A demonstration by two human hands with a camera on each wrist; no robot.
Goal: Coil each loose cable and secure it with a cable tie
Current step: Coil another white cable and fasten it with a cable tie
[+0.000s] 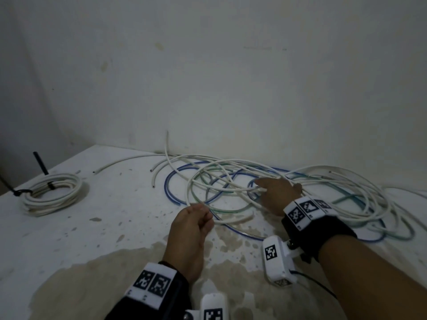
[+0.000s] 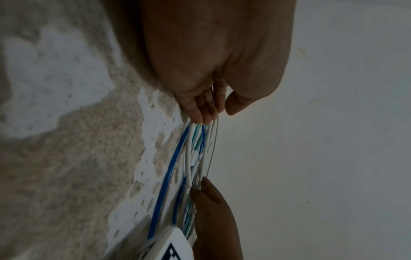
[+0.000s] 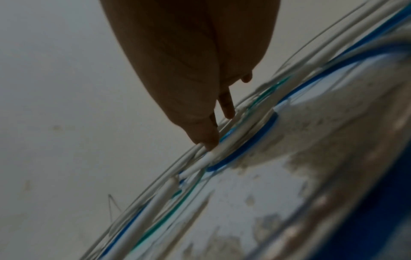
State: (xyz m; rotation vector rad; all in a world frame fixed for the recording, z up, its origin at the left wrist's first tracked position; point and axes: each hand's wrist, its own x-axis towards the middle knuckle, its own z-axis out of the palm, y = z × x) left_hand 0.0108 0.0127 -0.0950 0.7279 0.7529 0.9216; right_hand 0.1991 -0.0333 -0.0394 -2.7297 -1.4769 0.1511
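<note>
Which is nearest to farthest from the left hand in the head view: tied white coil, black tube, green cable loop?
From the left hand:
1. green cable loop, just right of the fingertips.
2. tied white coil, far left on the table.
3. black tube, behind the coil at the table's left edge.

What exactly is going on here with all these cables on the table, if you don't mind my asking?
A person is sorting a tangle of loose cables, white, blue and green, on a stained white table. Their left hand pinches a white strand at the near edge of the tangle, while the right hand rests among the strands with fingers extended. One white coil already lies tied with black cable ties at the far left.
</note>
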